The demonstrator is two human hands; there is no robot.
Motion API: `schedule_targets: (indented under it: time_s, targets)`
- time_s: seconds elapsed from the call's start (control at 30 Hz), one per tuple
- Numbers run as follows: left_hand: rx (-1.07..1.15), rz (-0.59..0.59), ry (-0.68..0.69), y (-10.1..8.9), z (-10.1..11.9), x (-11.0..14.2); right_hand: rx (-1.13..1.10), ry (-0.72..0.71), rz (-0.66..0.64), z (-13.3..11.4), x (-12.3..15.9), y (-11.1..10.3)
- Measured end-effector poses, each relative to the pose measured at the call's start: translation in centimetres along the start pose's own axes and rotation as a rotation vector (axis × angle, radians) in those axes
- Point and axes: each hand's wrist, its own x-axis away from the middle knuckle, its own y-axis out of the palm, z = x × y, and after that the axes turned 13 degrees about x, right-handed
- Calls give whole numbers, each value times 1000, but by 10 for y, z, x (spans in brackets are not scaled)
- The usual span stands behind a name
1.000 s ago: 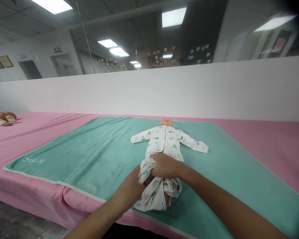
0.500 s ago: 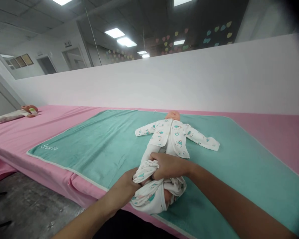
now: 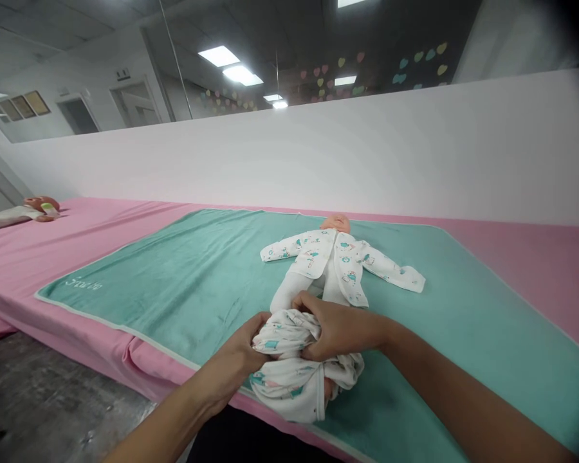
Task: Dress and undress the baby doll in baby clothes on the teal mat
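Note:
A baby doll [image 3: 336, 223] lies on its back, its head toward the wall. It wears a white printed jacket [image 3: 313, 252], parted at the front, over white leggings or an undergarment [image 3: 289, 289]. Bunched around its lower legs are white printed baby pants [image 3: 289, 334]. My left hand [image 3: 248, 344] grips the pants' gathered cloth on the left side. On the right, my right hand [image 3: 340, 328] closes on the same cloth, thumb and fingers tucked in the folds. A bit of the doll's foot [image 3: 329, 388] shows through an opening. The fingertips are partly hidden.
Under the doll a green blanket [image 3: 174, 263] with a white edge covers part of a pink-draped table [image 3: 101, 218]. A second doll [image 3: 41, 206] lies at the far left. Behind stands a white wall [image 3: 270, 161] with a mirror or window above. The grey floor [image 3: 53, 386] shows lower left.
The cloth of the pants has been drawn slightly up the doll's leg and spread wider between my hands. My left hand has shifted a little left and up. The view has turned slightly.

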Motion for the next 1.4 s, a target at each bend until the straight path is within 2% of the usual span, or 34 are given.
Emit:
schedule_targets:
  time_s: [0.07,0.17,0.27,0.33,0.4,0.53,0.6,0.77,0.87,0.93,1.0,1.1,1.2,1.3,1.4]
  targets:
    - [15,-6,-16,4,6,6,24,30,-26,-4,1,-1]
    - [104,76,26,11,12,12,78,47,-58,-10,2,-1]
    - [184,141,51,13,15,15,116,8,-47,-11,-1,0]
    - [159,155,44,11,14,15,53,-35,-33,-10,-3,-2]
    - [50,207,79,6,11,12,-53,-53,-49,-8,-4,-4]
    - [-280,330,311,-3,2,0,-203,-25,-62,-8,-5,-3]
    - [-350,300,353,-5,-1,-5,-272,-11,6,-8,-7,3]
    - [-368,199,344,-5,-5,-9,-467,-16,256,-4,-17,19]
    - [-465,152,406,-5,-8,-9,-472,82,344,3,-21,22]
    - [-574,121,494,-2,-12,-7,-477,188,412,8,-24,22]
    - [-720,97,639,2,-16,-5,-501,251,466,13,-25,22]
    - [-994,144,866,13,-21,2,-522,264,486,18,-27,24]
    - [-1245,170,978,22,-21,5,-505,270,461,19,-28,26]
    - [-1346,144,933,22,-19,1,-519,222,462,15,-26,25]
    - [-1284,209,770,11,-20,-8,-612,87,393,11,-20,20]
